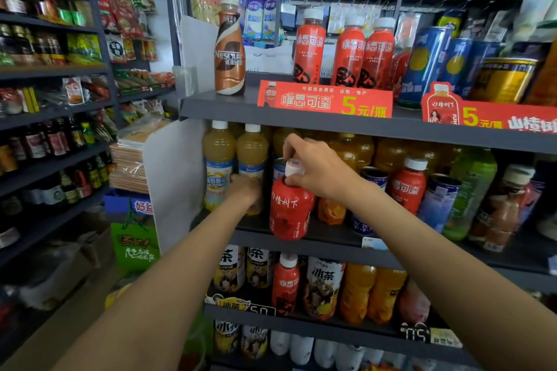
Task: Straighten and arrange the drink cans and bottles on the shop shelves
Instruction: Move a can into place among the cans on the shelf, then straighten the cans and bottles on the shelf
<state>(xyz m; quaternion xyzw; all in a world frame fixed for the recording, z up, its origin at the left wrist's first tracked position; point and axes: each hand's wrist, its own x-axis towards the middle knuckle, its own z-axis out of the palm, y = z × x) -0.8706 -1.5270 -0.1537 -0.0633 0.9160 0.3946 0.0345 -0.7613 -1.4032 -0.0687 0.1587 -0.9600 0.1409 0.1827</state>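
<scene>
My right hand (313, 167) grips the white cap and neck of a squat red bottle (289, 208), which stands at the front edge of the middle shelf (325, 239). My left hand (245, 190) reaches in beside it and holds the lower part of a pale yellow drink bottle (252, 156). A second pale yellow bottle (218, 163) stands just to its left. Behind the red bottle are orange bottles, blue cans (372, 181) and another red bottle (408, 187).
The top shelf (217, 107) carries a brown Nescafe bottle (229, 48), three red bottles (349, 51) and blue cans (425, 66) behind red price signs. The lower shelf holds iced tea and orange bottles. A white divider panel (174, 184) closes the left side. Sauce racks fill the left.
</scene>
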